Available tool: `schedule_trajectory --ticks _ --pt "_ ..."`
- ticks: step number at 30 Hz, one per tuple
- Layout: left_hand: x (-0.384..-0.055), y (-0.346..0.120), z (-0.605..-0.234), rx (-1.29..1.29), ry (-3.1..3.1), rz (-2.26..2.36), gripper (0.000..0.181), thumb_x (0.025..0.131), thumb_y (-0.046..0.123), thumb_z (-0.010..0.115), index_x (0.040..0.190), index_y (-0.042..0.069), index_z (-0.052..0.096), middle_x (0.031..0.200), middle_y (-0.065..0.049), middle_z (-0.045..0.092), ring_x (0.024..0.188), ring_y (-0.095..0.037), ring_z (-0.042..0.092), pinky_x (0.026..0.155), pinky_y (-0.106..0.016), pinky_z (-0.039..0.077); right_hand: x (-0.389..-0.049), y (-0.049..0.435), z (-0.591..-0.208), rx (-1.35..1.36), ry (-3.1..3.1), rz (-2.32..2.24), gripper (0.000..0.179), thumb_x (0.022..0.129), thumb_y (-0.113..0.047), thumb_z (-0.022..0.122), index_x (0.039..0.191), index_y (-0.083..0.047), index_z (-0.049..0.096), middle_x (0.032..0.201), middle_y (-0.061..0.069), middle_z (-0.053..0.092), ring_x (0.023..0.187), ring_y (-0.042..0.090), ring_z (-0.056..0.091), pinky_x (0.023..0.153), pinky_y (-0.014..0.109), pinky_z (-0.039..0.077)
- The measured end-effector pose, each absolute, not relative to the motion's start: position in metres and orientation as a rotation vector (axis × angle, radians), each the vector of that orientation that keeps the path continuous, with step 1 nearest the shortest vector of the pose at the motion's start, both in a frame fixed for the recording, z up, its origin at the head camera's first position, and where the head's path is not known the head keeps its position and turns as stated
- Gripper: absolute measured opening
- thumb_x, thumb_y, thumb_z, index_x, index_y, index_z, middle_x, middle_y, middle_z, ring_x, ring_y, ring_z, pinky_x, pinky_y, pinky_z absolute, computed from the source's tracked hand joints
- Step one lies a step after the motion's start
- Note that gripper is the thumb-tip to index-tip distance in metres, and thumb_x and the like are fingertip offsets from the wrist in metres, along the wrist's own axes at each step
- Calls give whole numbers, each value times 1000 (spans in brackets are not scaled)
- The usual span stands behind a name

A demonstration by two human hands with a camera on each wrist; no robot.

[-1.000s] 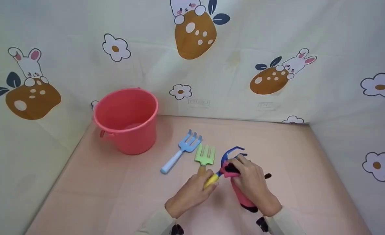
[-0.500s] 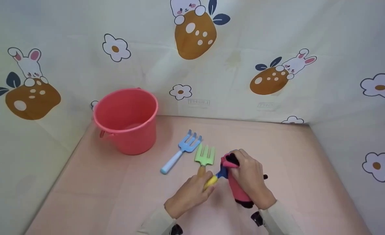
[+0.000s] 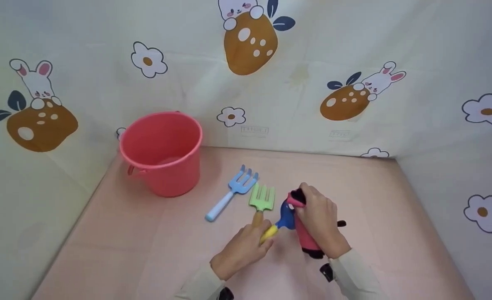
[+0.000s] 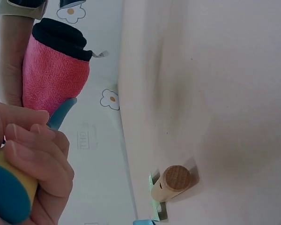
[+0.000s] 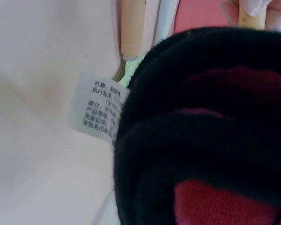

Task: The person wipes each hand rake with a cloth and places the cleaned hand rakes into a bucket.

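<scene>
In the head view my left hand (image 3: 242,249) grips the yellow handle of a small blue garden rake (image 3: 287,217), lifted over the table. My right hand (image 3: 320,221) holds a bunched pink towel (image 3: 306,238) with black edging against the blue head, hiding the tines. The left wrist view shows fingers curled round the handle (image 4: 19,178), which has a blue-green end cap, and the towel (image 4: 56,70) hanging behind. From the right wrist, the folded towel (image 5: 201,126) fills much of the view, with a printed white label (image 5: 99,107) sticking out.
A green hand fork (image 3: 262,200) with a wooden handle lies just beyond my left hand. Beside it lies a light blue hand fork (image 3: 223,205). A red bucket (image 3: 175,179) stands at the back left. Patterned cloth walls (image 3: 287,104) enclose the table (image 3: 146,250).
The right hand and towel have shifted slightly up and left along the rake's head. Its tines, seen past the fingers a second ago, are now covered. The left hand has stayed nearly still.
</scene>
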State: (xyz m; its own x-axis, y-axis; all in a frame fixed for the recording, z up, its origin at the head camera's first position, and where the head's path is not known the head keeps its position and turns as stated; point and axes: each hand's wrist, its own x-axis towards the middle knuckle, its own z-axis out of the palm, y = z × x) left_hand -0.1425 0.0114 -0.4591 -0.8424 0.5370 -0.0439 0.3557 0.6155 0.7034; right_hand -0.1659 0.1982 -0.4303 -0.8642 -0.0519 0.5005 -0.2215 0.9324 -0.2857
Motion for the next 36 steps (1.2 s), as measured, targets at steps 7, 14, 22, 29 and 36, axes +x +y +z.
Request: schedule_trajectory --ticks 7,14,22,29,36 --pt "-140 14 -461 718 2593 1058 19 92 26 57 104 13 52 69 2 44 53 -4 44 47 -17 36 -168 200 -436 161 -2562 420 17 77 -6 67 87 -7 52 65 8 54 47 16 46 45 30 45" --pt "-136 23 -460 661 2525 1062 20 94 26 53 106 9 51 73 1 44 52 -5 44 46 -17 36 -170 204 -444 110 -2565 390 18 77 -5 67 87 -6 53 65 9 57 47 19 48 45 32 46" --pt "-135 26 -454 566 2427 1111 24 97 28 48 108 7 50 80 -2 44 54 -9 44 47 -21 34 -171 208 -448 143 -2523 355 17 75 -4 66 85 -6 52 66 11 59 44 19 47 43 31 44" --pt "-140 13 -459 467 2381 1180 53 97 30 47 140 1 33 66 0 42 51 -10 41 45 -19 33 -175 235 -438 43 -2450 456 16 77 -1 65 88 -4 53 72 13 61 52 25 54 50 40 49" --pt "-145 4 -460 518 2414 1197 63 97 32 46 147 4 19 66 1 39 51 -9 40 46 -18 33 -167 238 -434 104 -2519 574 15 80 -7 67 91 -5 57 76 11 61 60 22 56 58 38 52"
